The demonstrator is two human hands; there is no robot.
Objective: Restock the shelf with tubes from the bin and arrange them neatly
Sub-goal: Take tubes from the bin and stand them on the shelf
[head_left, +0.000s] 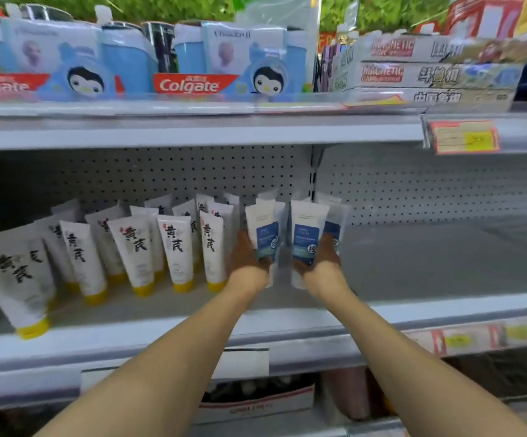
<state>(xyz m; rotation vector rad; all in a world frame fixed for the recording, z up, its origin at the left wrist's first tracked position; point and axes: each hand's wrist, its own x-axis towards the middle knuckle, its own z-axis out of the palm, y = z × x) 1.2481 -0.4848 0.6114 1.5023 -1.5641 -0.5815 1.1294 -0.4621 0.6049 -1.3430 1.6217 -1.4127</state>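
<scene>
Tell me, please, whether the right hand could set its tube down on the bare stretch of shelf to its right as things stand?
Probably yes. The right hand grips a blue-label tube at the edge of the bare shelf board, and nothing visible stands between them.

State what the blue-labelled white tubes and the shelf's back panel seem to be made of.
The blue-labelled white tubes, one in each hand's grip, look like soft plastic with a satin finish: flat crimped tops, faint sheen. The grey perforated back panel looks like painted sheet metal, matte: regular rows of punched holes. Blur leaves both uncertain.
</scene>
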